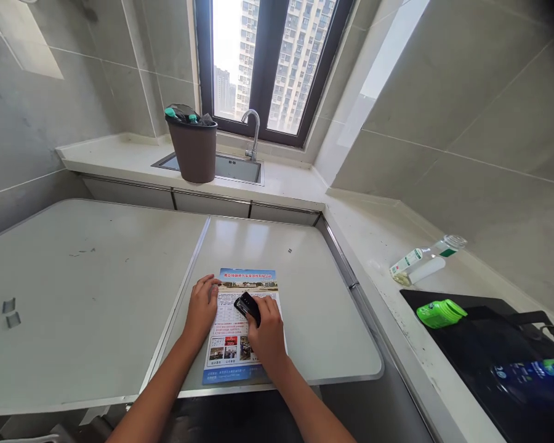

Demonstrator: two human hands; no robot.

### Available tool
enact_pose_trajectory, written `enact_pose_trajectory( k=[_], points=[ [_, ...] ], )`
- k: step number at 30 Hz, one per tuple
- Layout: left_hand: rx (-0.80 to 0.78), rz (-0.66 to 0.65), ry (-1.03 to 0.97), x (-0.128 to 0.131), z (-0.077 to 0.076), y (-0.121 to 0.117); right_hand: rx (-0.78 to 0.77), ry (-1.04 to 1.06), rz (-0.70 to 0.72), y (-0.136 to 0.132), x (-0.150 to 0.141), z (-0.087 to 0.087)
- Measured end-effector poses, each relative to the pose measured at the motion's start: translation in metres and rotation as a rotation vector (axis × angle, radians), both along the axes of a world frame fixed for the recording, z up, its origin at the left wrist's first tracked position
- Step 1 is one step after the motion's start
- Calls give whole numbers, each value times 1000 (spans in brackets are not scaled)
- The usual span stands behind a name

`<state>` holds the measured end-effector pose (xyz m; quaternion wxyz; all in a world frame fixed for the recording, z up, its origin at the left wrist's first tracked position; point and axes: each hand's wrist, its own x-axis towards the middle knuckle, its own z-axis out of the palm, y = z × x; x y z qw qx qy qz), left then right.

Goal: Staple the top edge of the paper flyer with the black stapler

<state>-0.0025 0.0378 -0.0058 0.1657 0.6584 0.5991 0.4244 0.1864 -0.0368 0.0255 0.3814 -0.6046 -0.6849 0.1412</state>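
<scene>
A printed flyer point(242, 289) with a blue border, text and photos lies flat on the white table point(314, 307) in front of me. My left hand point(203, 307) rests on the flyer's left edge with its fingers laid flat, pinning the sheet down. My right hand point(266, 332) is closed round a small black device point(248, 306) and holds it against the middle of the flyer.
A brown bin point(192, 151) with bottles stands at the sink point(233, 167) under the window, beside a tap point(253, 132). On the right counter lie a clear bottle point(427, 255), a green object point(438, 312) and a black cooktop point(498, 357). Two small clips point(10, 312) lie far left.
</scene>
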Motion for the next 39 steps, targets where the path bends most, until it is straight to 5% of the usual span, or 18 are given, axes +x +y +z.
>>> enact_pose_trajectory(
  k=[5, 16, 28, 34, 39],
  points=[
    [11, 2, -13, -2, 0, 1, -4, -37, -21, 8, 23, -3],
    [-41, 16, -28, -1, 3, -2, 71, -83, -190, 8, 129, -23],
    [-52, 0, 5, -1, 3, -2, -13, 3, -49, 21, 149, -3],
    [-45, -7, -11, -3, 3, -1, 54, 221, -190, 87, 185, 2],
    [-62, -19, -22, -4, 4, -1, 99, 54, -47, 145, 176, -6]
  ],
)
